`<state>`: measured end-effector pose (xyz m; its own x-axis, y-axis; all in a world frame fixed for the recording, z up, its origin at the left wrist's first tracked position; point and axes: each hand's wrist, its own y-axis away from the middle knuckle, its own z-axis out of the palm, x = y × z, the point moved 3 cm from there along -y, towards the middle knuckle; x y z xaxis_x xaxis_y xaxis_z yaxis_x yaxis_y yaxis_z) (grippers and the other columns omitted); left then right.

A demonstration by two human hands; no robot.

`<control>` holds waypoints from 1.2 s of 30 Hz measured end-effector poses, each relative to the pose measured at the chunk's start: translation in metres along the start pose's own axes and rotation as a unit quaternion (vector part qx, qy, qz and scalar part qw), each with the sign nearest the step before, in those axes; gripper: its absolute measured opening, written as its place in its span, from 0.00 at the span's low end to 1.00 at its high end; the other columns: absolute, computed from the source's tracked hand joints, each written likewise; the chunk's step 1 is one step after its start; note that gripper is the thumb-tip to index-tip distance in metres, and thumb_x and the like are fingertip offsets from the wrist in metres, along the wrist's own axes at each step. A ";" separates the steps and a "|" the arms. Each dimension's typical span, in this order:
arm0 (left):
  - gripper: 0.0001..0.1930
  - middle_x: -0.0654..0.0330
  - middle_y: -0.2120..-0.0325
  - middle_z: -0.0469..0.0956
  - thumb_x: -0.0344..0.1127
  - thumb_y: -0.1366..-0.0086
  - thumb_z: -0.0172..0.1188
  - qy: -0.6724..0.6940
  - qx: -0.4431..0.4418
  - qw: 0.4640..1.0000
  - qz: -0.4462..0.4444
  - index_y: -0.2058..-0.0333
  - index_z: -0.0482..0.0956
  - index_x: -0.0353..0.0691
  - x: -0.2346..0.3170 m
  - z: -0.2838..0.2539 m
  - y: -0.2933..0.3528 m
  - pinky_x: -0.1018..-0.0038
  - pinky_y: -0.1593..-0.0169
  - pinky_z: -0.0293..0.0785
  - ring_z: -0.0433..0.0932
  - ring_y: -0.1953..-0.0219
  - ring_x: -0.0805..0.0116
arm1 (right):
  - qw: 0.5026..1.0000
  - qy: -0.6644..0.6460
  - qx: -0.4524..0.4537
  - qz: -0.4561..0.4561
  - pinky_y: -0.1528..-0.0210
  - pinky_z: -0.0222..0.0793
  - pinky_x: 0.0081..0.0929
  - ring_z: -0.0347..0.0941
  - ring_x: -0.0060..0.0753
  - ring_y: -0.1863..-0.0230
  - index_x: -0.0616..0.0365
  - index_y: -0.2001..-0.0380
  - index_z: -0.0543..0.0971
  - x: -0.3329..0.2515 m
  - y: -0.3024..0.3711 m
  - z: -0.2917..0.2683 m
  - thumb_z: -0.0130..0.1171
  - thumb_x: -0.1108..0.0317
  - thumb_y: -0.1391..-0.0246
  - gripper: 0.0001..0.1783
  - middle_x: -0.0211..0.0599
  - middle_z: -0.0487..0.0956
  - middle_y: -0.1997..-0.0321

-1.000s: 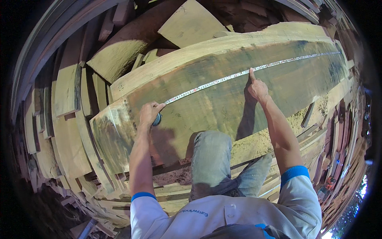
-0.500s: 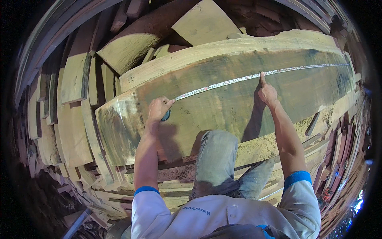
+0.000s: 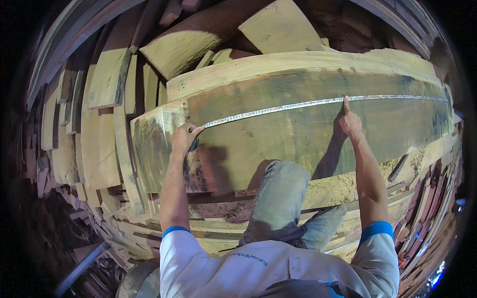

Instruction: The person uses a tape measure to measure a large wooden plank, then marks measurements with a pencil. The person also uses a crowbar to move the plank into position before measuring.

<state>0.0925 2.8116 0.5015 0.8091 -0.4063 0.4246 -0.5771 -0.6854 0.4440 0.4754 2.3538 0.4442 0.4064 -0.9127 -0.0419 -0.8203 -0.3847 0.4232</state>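
A long, wide wooden board (image 3: 268, 149), stained dark in patches, lies in front of me. The white tape measure blade (image 3: 278, 108) runs along it toward the far right end. At its left part, my left hand (image 3: 185, 136) is closed around the dark tape case (image 3: 194, 144), thumb by the blade; the hand mostly hides the case. My right hand (image 3: 352, 123) holds nothing: its index finger stretches out and touches the blade right of the middle, the other fingers curled. A pale line crosses the board near its left end.
Another pale plank (image 3: 298, 62) lies along the board's far side. Stacked boards (image 3: 102, 144) crowd the left, with a thick block (image 3: 181, 47) and a square-cut piece (image 3: 280, 27) behind. My bent knee (image 3: 280, 188) is at the board's near edge, beside a bark-edged strip (image 3: 328, 191).
My left hand has slid left along the board with the tape case, nearer the left end, and more blade shows. My right index finger still touches the blade. The view has shifted slightly.
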 end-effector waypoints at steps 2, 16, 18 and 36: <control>0.21 0.50 0.73 0.81 0.55 0.45 0.66 -0.029 0.029 0.999 0.028 0.71 0.82 0.39 -0.005 -0.004 -0.002 0.62 0.61 0.72 0.79 0.68 0.53 | 1.000 0.003 0.000 -0.001 0.58 0.72 0.51 0.77 0.62 0.62 0.44 0.28 0.40 0.001 -0.001 0.001 0.49 0.67 0.49 0.47 0.60 0.79 0.63; 0.20 0.51 0.71 0.82 0.56 0.44 0.65 -0.066 0.017 0.997 0.039 0.69 0.83 0.43 -0.015 0.001 -0.007 0.61 0.58 0.73 0.80 0.65 0.52 | 1.000 0.024 0.015 -0.012 0.59 0.72 0.50 0.77 0.59 0.63 0.43 0.28 0.42 0.008 -0.006 0.008 0.48 0.69 0.50 0.46 0.59 0.79 0.65; 0.20 0.51 0.71 0.82 0.56 0.44 0.65 -0.062 0.020 0.997 0.041 0.69 0.83 0.43 -0.020 -0.001 -0.007 0.61 0.58 0.73 0.80 0.65 0.52 | 1.000 0.022 0.010 -0.006 0.60 0.72 0.50 0.77 0.58 0.63 0.43 0.28 0.42 0.008 -0.005 0.008 0.48 0.69 0.50 0.47 0.58 0.79 0.66; 0.21 0.52 0.72 0.82 0.58 0.42 0.61 -0.116 0.118 0.981 -0.098 0.69 0.82 0.44 -0.142 -0.078 0.009 0.60 0.59 0.72 0.80 0.65 0.52 | 0.999 0.007 0.030 -0.031 0.64 0.69 0.53 0.76 0.64 0.66 0.44 0.29 0.44 0.017 -0.010 0.013 0.47 0.72 0.50 0.46 0.62 0.78 0.68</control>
<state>-0.0362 2.9102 0.5074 0.9211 -0.3608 0.1459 -0.3886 -0.8736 0.2929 0.4849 2.3405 0.4276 0.4615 -0.8855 -0.0540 -0.8162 -0.4477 0.3654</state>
